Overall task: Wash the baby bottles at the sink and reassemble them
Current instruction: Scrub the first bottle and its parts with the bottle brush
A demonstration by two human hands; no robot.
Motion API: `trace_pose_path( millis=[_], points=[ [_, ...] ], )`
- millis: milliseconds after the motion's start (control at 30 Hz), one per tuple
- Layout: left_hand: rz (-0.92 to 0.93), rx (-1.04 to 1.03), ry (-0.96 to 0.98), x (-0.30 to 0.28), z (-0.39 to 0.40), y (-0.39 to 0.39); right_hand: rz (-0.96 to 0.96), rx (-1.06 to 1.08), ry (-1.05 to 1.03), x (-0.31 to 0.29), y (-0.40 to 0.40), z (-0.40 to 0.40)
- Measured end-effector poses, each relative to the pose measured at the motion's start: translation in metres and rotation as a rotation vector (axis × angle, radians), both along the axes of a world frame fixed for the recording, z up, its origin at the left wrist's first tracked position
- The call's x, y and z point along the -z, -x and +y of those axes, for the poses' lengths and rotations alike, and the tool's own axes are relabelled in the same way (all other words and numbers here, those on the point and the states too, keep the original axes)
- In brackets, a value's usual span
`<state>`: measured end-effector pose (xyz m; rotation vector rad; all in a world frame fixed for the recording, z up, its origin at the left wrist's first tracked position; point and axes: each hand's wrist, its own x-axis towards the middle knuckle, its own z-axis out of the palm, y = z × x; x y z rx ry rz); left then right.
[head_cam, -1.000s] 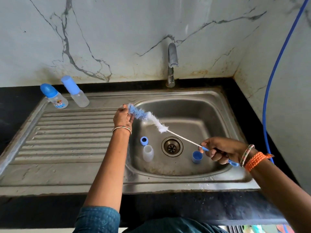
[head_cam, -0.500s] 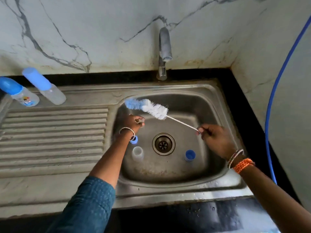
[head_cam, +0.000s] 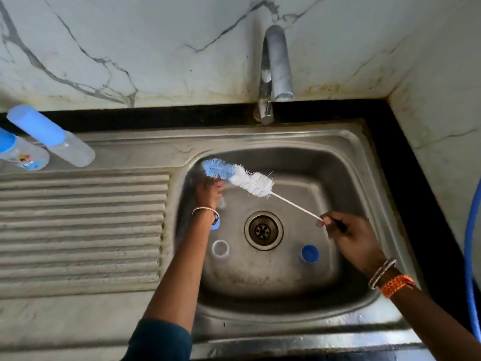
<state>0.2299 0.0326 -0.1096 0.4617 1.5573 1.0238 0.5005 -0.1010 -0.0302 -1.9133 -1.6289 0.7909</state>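
Note:
A bottle brush with a blue and white bristle head hangs over the sink basin. My right hand pinches its thin white wire stem. My left hand is low at the basin's left wall, just under the blue bristles, with its fingers curled on a small clear piece that is blurred. On the basin floor lie a blue ring half hidden by my left wrist, a clear open bottle body and a blue cap. Two capped bottles stand at the drainboard's back left.
The tap curves over the back rim, with no water running. The drain sits mid-basin. The ribbed drainboard stretches left. A blue hose hangs along the right wall, beside the black counter edge.
My left hand let go of the brush tip and dropped into the basin. My right hand moved up from the blue handle end onto the wire stem. The brush moved right over the basin.

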Motion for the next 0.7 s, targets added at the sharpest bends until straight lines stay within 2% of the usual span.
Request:
trace_pose_path(
  millis=[33,67,100,167,267,400,533,700],
  points=[
    [-0.288,-0.115,0.007,-0.010,-0.002,-0.004,0.033,0.010,0.007,0.001,0.001,-0.001],
    [-0.477,-0.168,-0.001,-0.019,-0.006,-0.006,0.060,0.011,0.014,0.001,0.003,-0.004],
    [-0.592,-0.191,-0.034,-0.029,-0.011,-0.007,0.079,0.002,0.015,-0.001,0.005,-0.007],
    [-0.698,-0.217,-0.122,-0.047,-0.018,-0.009,0.113,-0.023,0.006,-0.004,0.009,-0.015],
    [-0.737,-0.249,-0.239,-0.070,-0.024,-0.011,0.153,-0.021,-0.029,-0.009,0.012,-0.029],
    [-0.679,-0.137,-0.332,-0.091,-0.033,-0.014,0.155,-0.059,-0.090,-0.018,0.023,-0.046],
    [-0.629,-0.212,-0.326,-0.107,-0.037,-0.012,0.227,-0.121,-0.051,-0.023,0.032,-0.060],
    [-0.467,-0.276,-0.328,-0.119,-0.035,-0.012,0.167,-0.230,-0.050,-0.027,0.038,-0.072]
  ],
)
